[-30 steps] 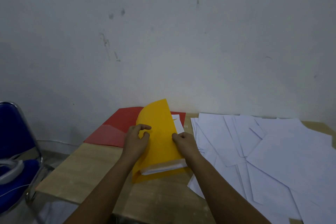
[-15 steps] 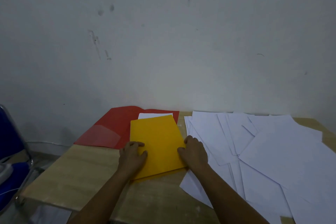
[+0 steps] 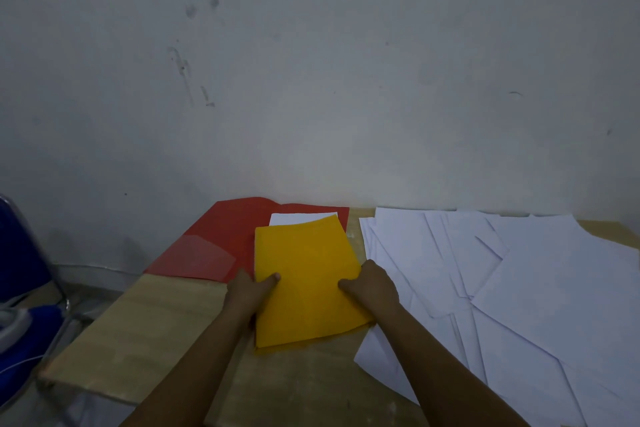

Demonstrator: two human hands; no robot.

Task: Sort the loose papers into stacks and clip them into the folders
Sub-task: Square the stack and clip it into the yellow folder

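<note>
Wooden table (image 3: 145, 333) against scuffed wall (image 3: 311, 80) (papers (image 3: 519, 288) rightward)

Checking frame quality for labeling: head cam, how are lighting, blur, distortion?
Head view: dim, flat light with a bluish cast; no glare; soft overall, wall marks smeared; wide-angle bends the table edge; yellow folder stays vivid, white papers low-contrast, edges faint.

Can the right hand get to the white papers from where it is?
Probably yes. The right hand grips the yellow folder right beside the loose white papers, and nothing lies between them; it would have to let go first.
</note>
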